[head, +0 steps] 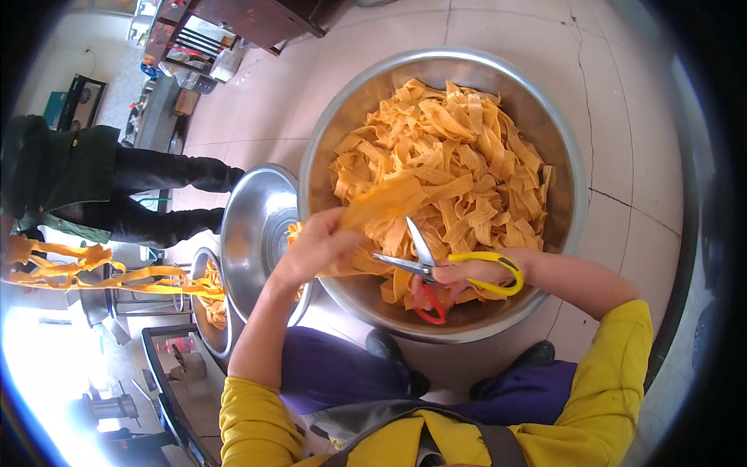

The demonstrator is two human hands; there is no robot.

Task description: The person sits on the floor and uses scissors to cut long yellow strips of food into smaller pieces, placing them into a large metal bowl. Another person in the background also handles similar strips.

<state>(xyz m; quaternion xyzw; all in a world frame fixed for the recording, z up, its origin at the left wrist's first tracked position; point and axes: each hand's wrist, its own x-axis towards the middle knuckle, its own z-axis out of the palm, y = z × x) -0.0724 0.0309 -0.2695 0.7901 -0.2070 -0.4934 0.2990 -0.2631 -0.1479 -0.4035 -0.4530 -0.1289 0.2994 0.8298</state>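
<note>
A large stainless steel basin [580, 175] stands on the floor before me, heaped with flat orange-yellow food strips [455, 137], many cut short. My left hand [315, 248] grips a bundle of these strips [388, 201] over the basin's left side; part of it is blurred by motion. In my right hand [467, 273] are scissors [421, 251] with one yellow and one red handle. Their blades are apart and point left, just below the held strips. More strips trail under my left hand towards a second steel basin [254, 204], partly hidden by my forearm.
A third, smaller basin [201, 262] holds long strips [157, 283] that stretch up towards a person in a dark green coat [76, 169]. A dark-edged table [195, 403] stands lower left. Wooden furniture [245, 23] is at the top. The tiled floor [613, 146] has cracks.
</note>
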